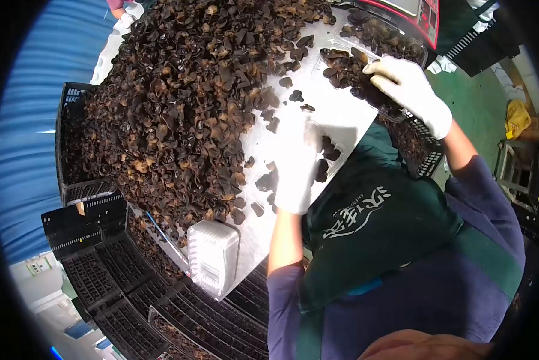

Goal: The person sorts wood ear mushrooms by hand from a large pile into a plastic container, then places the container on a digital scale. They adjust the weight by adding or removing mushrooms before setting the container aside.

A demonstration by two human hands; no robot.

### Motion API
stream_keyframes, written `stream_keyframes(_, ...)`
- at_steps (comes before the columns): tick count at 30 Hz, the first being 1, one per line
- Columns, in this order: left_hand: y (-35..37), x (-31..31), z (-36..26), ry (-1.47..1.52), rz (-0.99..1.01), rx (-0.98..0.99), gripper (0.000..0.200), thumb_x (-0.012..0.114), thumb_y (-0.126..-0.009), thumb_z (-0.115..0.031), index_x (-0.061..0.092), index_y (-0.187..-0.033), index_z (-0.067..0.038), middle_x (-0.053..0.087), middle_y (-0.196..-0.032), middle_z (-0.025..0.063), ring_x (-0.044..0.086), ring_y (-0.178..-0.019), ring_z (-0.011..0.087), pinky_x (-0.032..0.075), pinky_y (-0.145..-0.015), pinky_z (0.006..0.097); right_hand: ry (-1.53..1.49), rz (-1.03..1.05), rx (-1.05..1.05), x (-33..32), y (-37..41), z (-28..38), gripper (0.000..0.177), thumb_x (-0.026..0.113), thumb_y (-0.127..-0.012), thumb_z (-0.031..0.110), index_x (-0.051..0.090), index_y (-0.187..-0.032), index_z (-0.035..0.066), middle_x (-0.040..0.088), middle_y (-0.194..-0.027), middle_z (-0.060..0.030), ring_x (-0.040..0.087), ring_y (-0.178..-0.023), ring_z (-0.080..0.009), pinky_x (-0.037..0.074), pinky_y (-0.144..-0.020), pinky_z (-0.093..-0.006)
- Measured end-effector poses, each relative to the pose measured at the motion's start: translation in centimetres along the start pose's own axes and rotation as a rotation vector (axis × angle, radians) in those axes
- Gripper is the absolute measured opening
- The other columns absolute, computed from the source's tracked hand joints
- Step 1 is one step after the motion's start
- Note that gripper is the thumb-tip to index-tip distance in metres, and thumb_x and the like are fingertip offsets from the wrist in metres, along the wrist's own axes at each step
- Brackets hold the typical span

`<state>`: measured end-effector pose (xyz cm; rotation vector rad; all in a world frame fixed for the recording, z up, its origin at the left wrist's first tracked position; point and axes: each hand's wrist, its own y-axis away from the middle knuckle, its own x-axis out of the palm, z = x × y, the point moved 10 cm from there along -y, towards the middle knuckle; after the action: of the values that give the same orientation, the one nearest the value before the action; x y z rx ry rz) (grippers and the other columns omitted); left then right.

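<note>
My left hand (pixel 294 159), in a white glove, hangs over the pale tabletop (pixel 257 135). Glare and motion smear its fingers, and whatever it may hold cannot be made out. Beside it a few dark fungus pieces (pixel 324 161) lie near the table's edge, perhaps in clear plastic. At the upper right, my right hand (pixel 401 84), also white-gloved, bends its thumb and a finger over dark fungus pieces (pixel 343 67) at the table's corner; its other fingers are hidden. A clear plastic rim shows beneath that hand. The large dark fungus heap (pixel 179 102) covers the table's left side.
A red-framed scale (pixel 422 18) stands at the top, with a filled clear tray (pixel 383 35) beside it. Clear stacked containers (pixel 213 255) sit at the lower table corner. Black crates (pixel 110 273) are below left. Another person's gloved hand (pixel 127 19) is at the top left.
</note>
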<state>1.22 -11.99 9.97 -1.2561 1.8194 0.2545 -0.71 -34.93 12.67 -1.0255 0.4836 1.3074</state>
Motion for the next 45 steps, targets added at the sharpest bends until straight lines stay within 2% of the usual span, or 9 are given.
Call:
stream_keyframes(3,-0.9,-0.8,10.4,-0.179,-0.055,-0.453,0.039,0.075,-0.079,-0.029,0.064,-0.105,-0.002,0.062,-0.104,0.0159,0.062,-0.095,0.0338,0.050,-0.082,0.0418,0.014,0.040,-0.111,4.9,-1.4,2.8,0.021,0.061,-0.087,0.022,0.069,-0.099,0.007,0.068,-0.092,-0.0113,0.065,-0.084,-0.0293,0.052,-0.076,-0.0366)
stream_keyframes(11,-1.2,0.2,17.2,-0.044,-0.049,-0.450,0.022,0.074,-0.077,-0.009,0.062,-0.093,0.001,0.068,-0.084,0.0146,0.064,-0.075,0.0298,0.052,-0.073,0.0371,-0.369,0.456,0.131,17.6,-9.1,6.6,0.049,0.057,-0.092,0.024,0.051,-0.139,0.013,0.057,-0.128,-0.0135,0.062,-0.106,-0.0271,0.049,-0.092,-0.0388)
stream_keyframes(12,-0.5,-0.5,18.0,0.028,-0.100,-0.483,0.019,0.073,-0.078,-0.007,0.062,-0.092,0.001,0.067,-0.083,0.0132,0.062,-0.074,0.0253,0.051,-0.072,0.0352,-0.156,-0.054,-0.228,17.1,-9.5,7.7,0.035,0.068,-0.075,0.019,0.064,-0.108,0.008,0.060,-0.093,-0.0128,0.063,-0.084,-0.0297,0.052,-0.069,-0.0406)
stream_keyframes(20,9.6,-9.6,11.6,0.087,-0.298,-0.603,0.019,0.073,-0.081,-0.001,0.065,-0.098,-0.002,0.064,-0.090,0.0044,0.058,-0.080,0.0120,0.049,-0.076,0.0271,-1.126,0.245,0.036,17.9,-8.3,7.1,0.024,0.057,-0.077,0.008,0.067,-0.099,0.007,0.062,-0.096,-0.0108,0.064,-0.081,-0.0293,0.053,-0.072,-0.0403)
stream_keyframes(29,17.8,-7.4,12.0,0.055,-0.291,-0.635,0.024,0.064,-0.089,-0.004,0.064,-0.112,0.000,0.066,-0.106,0.0122,0.061,-0.099,0.0232,0.048,-0.090,0.0339,-0.375,0.242,-0.578,19.8,1.2,20.4,0.020,0.064,-0.075,0.021,0.069,-0.092,0.011,0.064,-0.084,-0.0098,0.062,-0.077,-0.0294,0.051,-0.071,-0.0415)
stream_keyframes(32,18.3,-9.0,11.5,-0.033,-0.358,-0.703,0.023,0.058,-0.092,-0.004,0.063,-0.115,0.000,0.066,-0.105,0.0115,0.062,-0.096,0.0212,0.049,-0.086,0.0318,-0.309,0.556,-0.453,18.6,0.3,18.5,0.045,0.069,-0.079,0.030,0.063,-0.121,0.014,0.061,-0.106,-0.0085,0.060,-0.091,-0.0277,0.047,-0.081,-0.0405)
stream_keyframes(35,20.2,-8.8,13.2,0.072,-0.405,-0.868,0.023,0.060,-0.094,-0.007,0.062,-0.116,-0.001,0.065,-0.101,0.0080,0.060,-0.089,0.0151,0.049,-0.081,0.0285,-0.452,0.183,-0.089,13.5,-0.8,9.7,0.032,0.066,-0.083,0.017,0.066,-0.113,0.008,0.065,-0.084,-0.0110,0.065,-0.076,-0.0247,0.051,-0.065,-0.0354)
stream_keyframes(37,21.2,-7.2,14.9,0.172,-0.330,-0.885,0.020,0.060,-0.094,-0.008,0.062,-0.113,-0.001,0.063,-0.094,0.0048,0.056,-0.083,0.0124,0.048,-0.078,0.0277,-0.165,0.603,0.232,15.0,1.6,5.3,0.040,0.065,-0.081,0.009,0.062,-0.120,0.007,0.064,-0.082,-0.0104,0.065,-0.070,-0.0244,0.052,-0.065,-0.0346)
stream_keyframes(45,18.1,-7.4,13.3,-0.306,-0.111,-0.760,0.015,0.066,-0.085,-0.014,0.065,-0.090,0.000,0.059,-0.068,0.0129,0.053,-0.062,0.0172,0.048,-0.065,0.0325,-0.372,0.375,0.260,16.1,5.4,3.9,0.041,0.058,-0.077,-0.003,0.063,-0.117,0.003,0.063,-0.085,-0.0113,0.061,-0.073,-0.0237,0.050,-0.068,-0.0343)
